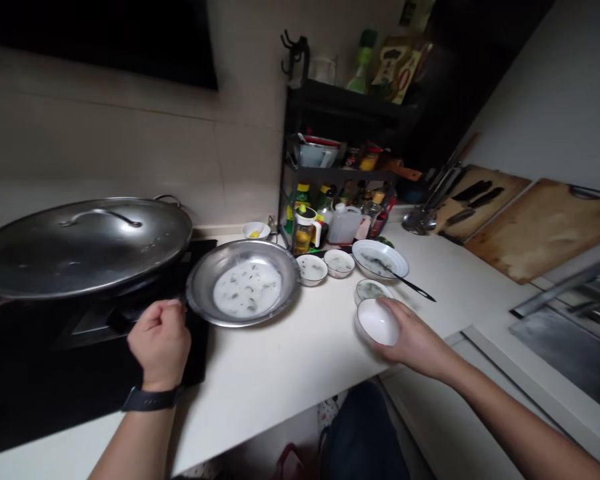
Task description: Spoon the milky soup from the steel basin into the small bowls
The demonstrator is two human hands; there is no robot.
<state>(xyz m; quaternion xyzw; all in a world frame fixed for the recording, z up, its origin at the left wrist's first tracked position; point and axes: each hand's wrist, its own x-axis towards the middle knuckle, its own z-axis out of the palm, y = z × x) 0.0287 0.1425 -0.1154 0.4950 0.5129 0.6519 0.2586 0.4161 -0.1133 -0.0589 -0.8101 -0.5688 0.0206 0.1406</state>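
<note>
My right hand (pixel 413 340) grips a small white bowl (pixel 379 323) by its right side. The bowl is tilted, and its bare white inside faces me. Just behind it a small bowl of cloudy white liquid (pixel 373 289) stands on the counter, partly hidden. My left hand (pixel 161 340), with a dark watch on the wrist, is closed in a fist near the front left of a wide steel basin (pixel 197 293); nothing shows in it. Milky liquid with dark pieces (pixel 247 290) lies in the basin. Two small filled bowls, one left (pixel 311 272) and one right (pixel 339 264), stand beyond it.
At left a big lidded wok (pixel 100 250) sits on the black stove (pixel 30 373). A larger bowl (pixel 404 265) holds a dark-handled ladle (pixel 415 288). Behind stands a black rack (pixel 340 97) with bottles. Cutting boards (pixel 550 223) lean at right, near the sink (pixel 580 353).
</note>
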